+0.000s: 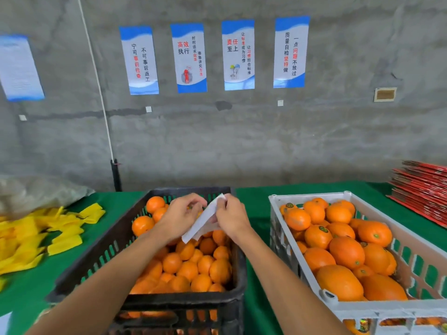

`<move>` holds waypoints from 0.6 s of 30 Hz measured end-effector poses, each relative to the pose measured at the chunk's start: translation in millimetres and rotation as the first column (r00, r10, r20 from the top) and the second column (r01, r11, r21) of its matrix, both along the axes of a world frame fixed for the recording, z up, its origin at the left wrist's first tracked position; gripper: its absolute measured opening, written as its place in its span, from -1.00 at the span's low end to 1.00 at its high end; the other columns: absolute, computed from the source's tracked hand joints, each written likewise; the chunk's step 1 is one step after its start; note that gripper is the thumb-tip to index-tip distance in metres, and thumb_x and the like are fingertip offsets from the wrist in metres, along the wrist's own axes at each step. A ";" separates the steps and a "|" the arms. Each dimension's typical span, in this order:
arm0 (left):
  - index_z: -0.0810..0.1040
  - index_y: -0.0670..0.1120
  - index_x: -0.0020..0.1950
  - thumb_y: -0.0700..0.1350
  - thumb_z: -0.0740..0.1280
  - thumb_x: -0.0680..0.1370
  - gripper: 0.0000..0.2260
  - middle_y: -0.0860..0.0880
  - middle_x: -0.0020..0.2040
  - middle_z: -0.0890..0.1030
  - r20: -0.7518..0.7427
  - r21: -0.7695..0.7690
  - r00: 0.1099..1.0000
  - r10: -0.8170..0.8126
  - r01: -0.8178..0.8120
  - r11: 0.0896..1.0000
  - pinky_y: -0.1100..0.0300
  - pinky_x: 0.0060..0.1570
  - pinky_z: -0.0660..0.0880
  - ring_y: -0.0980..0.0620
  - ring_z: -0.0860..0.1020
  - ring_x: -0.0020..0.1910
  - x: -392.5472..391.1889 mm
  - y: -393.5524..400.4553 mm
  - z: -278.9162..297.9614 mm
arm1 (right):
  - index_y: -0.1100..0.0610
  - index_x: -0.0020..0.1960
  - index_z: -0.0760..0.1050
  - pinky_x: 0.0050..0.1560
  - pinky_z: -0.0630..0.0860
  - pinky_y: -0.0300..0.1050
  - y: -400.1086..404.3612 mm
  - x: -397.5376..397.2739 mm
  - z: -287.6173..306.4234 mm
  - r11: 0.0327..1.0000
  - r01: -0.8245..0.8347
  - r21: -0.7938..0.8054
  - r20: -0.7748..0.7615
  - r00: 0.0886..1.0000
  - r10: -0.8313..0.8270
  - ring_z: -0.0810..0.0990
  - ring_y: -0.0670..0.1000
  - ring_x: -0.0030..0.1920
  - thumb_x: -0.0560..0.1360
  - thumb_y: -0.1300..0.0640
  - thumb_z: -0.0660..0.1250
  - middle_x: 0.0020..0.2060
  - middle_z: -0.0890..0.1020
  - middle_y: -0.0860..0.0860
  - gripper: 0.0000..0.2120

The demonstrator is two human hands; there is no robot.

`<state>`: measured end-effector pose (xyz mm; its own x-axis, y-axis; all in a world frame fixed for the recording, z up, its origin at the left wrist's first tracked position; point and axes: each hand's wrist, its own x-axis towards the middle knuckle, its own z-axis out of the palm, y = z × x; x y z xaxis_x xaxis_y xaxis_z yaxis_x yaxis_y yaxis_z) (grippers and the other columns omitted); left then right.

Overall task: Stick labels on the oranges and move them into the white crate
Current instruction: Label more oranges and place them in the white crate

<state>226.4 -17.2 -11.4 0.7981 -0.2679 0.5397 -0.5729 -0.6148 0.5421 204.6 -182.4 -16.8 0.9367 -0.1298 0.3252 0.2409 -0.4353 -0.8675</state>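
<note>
A black crate (96, 257) in front of me is filled with several unlabelled oranges (188, 269). To its right stands the white crate (275, 213), holding several oranges (346, 252), some with dark round labels on top. Above the black crate both hands hold a white strip of label backing paper (203, 221). My left hand (180, 216) has its fingers curled at the strip's upper left side. My right hand (231, 217) pinches the strip's top end. Whether a label is on the fingers is hidden.
A green cloth (256, 197) covers the table. Yellow foam fruit sleeves (46, 233) are heaped at the left beside a clear plastic bag (36, 192). A stack of red flat cartons (423, 189) sits at the far right. A grey wall with posters stands behind.
</note>
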 end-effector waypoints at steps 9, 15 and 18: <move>0.54 -0.04 0.38 -0.10 0.37 0.65 -0.70 0.09 0.21 0.64 -0.097 -0.142 0.966 -0.239 0.225 0.964 0.16 0.13 0.59 0.09 0.60 0.19 5.2 -9.7 -9.7 | 0.16 -0.28 0.47 -0.19 0.58 0.24 -5.7 -3.9 -4.0 0.968 -0.047 0.247 0.079 0.997 0.028 0.51 0.12 -0.25 0.55 0.14 0.24 -0.32 0.53 0.18 -0.76; 0.52 0.11 0.41 0.01 0.41 0.61 -0.64 0.24 0.25 0.60 -0.079 -0.101 0.972 -0.222 0.214 0.972 0.35 0.17 0.47 0.22 0.52 0.30 1.8 -3.7 -5.7 | 0.23 -0.21 0.54 -0.26 0.52 0.03 -6.5 -6.6 -4.1 0.952 -0.102 0.288 0.112 0.991 0.072 0.54 -0.04 -0.28 0.60 -0.06 0.33 -0.34 0.57 0.08 -0.63; 0.57 0.05 0.38 -0.05 0.43 0.61 -0.67 0.12 0.21 0.64 -0.066 -0.081 0.973 -0.221 0.215 0.973 0.13 0.21 0.53 0.12 0.57 0.25 0.1 -9.4 -4.5 | 0.08 -0.10 0.61 -0.27 0.53 -0.21 -5.5 -4.2 -4.3 0.975 -0.068 0.212 0.092 0.995 0.050 0.64 -0.07 -0.21 0.63 -0.07 0.33 -0.23 0.66 -0.01 -0.74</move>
